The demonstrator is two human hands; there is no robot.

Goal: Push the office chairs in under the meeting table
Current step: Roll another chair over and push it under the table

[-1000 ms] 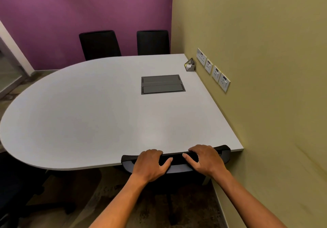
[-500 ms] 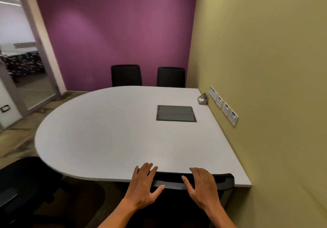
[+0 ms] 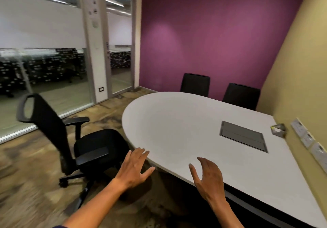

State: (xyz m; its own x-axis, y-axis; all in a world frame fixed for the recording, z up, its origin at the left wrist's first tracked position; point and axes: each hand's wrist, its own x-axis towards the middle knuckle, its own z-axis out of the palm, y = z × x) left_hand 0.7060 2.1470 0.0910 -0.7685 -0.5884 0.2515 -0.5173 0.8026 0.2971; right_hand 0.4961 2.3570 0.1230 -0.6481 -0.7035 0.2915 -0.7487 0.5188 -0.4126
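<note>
The white meeting table [image 3: 177,126] fills the right half of the view. A black office chair [image 3: 85,148] with armrests stands pulled out on the floor to the left of the table's rounded end. Two more black chairs, one [image 3: 195,84] and another [image 3: 241,95], sit tucked in at the far side by the purple wall. My left hand [image 3: 136,167] hovers open with fingers spread near the table's near edge, holding nothing. My right hand [image 3: 208,178] is open too, above the table's edge, touching nothing I can see. The chair top I held earlier is out of sight.
A grey cable hatch [image 3: 243,135] is set into the tabletop. A small triangular stand [image 3: 278,130] sits by the yellow wall with its sockets [image 3: 307,139]. Glass partition and door [image 3: 120,50] lie to the left, with carpeted floor between.
Both hands let go of the chair back and lifted, fingers spread. My view swung left, bringing the pulled-out chair and glass wall into sight.
</note>
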